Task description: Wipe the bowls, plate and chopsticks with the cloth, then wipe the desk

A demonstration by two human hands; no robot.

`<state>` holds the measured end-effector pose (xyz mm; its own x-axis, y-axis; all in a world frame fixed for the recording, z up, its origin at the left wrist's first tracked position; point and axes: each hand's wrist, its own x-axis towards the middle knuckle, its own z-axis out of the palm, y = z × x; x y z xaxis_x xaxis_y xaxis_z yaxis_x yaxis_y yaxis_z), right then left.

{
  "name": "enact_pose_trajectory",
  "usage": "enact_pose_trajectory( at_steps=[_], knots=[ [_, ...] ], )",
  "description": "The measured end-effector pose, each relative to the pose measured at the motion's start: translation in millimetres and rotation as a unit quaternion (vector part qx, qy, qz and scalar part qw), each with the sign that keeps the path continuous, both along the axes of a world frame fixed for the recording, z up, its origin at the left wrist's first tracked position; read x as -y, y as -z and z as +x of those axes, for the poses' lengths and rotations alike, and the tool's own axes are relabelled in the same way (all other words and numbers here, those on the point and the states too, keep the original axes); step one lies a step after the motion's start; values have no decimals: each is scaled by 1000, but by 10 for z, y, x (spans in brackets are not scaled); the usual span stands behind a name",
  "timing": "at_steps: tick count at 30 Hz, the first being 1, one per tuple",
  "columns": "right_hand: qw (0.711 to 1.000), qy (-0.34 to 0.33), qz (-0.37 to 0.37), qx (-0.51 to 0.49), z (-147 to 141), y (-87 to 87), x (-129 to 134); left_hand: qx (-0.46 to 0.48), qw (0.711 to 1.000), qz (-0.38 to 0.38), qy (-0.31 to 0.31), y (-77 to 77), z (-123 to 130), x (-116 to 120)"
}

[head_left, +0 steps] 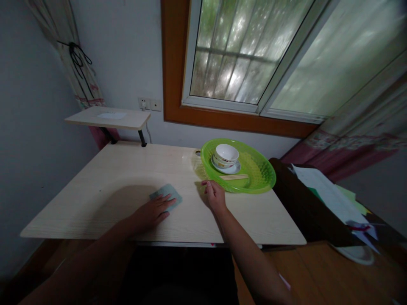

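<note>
My left hand (pixel 158 210) lies flat with fingers spread on a pale blue-green cloth (pixel 172 191), which rests on the light wooden table. To the right, my right hand (pixel 215 196) hovers over or rests on the tabletop with its fingers curled in; nothing shows in it. Just beyond that hand stands a round green plastic basket (pixel 263 183). Inside it, white bowls (pixel 227 151) are stacked on a white plate (pixel 234 168). Several pale chopsticks (pixel 234 177) lie in the basket in front of the plate.
The light wooden table (pixel 127 169) carries a small raised shelf (pixel 127 120) with a paper at its back left. A wall socket (pixel 144 103) and a window are behind. On the right, papers (pixel 330 192) lie on a dark brown surface beside the table.
</note>
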<state>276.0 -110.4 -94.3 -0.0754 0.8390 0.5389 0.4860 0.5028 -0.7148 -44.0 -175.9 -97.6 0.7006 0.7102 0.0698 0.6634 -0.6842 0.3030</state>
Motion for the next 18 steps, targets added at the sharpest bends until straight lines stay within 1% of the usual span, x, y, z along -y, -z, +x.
enact_pose_trajectory(
  at_steps=[3, 5, 7, 10, 13, 14, 16, 18],
  knots=[
    [1000, -1, 0, -2, 2, -4, 7, 10, 1000, -17, 17, -7, -36, -12],
    [1000, 0, -1, 0, 1, -10, 11, 13, 1000, -18, 5, 23, -140, -50],
    [1000, 0, -3, 4, -1, -19, 14, 13, 999, -11, -28, 67, -332, -117],
    [1000, -8, -3, 16, -7, -28, 13, -1, 994, 6, -109, 143, -771, -275],
    [999, -20, -3, 24, -12, -23, 5, -21, 975, 49, -215, 213, -1227, -482],
    [999, -22, -2, 26, -13, -18, 2, -31, 970, 58, -234, 230, -1339, -556],
    [999, -22, -2, 27, -14, -6, -6, -61, 965, 66, -246, 248, -1469, -708],
    [999, -20, -4, 27, -13, 3, -12, -94, 962, 79, -244, 244, -1473, -871]
  ],
)
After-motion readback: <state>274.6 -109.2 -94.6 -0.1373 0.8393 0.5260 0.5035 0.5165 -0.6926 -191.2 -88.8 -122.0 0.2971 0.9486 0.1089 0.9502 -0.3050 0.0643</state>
